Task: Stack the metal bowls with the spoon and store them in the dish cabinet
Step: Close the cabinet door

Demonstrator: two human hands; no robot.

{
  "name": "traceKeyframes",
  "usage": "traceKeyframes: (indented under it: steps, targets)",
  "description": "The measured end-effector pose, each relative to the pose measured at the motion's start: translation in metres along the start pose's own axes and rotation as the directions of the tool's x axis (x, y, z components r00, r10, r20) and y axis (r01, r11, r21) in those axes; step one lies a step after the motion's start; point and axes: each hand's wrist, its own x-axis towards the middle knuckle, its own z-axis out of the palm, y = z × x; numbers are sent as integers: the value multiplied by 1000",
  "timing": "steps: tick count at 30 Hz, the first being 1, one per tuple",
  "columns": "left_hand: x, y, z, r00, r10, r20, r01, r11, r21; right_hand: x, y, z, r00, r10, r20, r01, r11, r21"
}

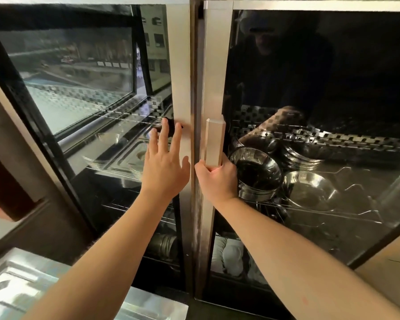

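The dish cabinet fills the view, with two glass doors in steel frames. My right hand point(215, 179) is closed around the lower end of the right door's vertical handle point(214, 140). My left hand point(164, 162) lies flat with spread fingers against the left door's frame point(181, 88). Behind the right glass, a stack of metal bowls point(256, 174) stands on a wire shelf, with a single shallow bowl point(310, 190) beside it and another stack point(300, 151) further back. I cannot make out a spoon.
Behind the left glass point(79, 77), which reflects a street scene, sit steel trays and plates point(116, 153). A lower shelf holds a metal stack point(164, 245) and white items point(229, 255). Steel trays point(21, 287) lie at the bottom left, outside the cabinet.
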Motion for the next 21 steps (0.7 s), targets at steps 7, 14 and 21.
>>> traceKeyframes:
  steps: [7, 14, 21]
  targets:
    - [-2, 4, -2, 1000, -8, 26, 9, 1000, -16, 1, 1, 1, 997, -80, -22, 78, 995, -55]
    - [-7, 14, -29, 991, -47, 122, 61, 992, -107, -3, -4, -8, 996, 19, 85, -7, 991, -134]
    - [-25, 24, -85, 991, -22, 133, 48, 980, -194, -7, -24, -30, 939, 180, 294, -82, 946, -314]
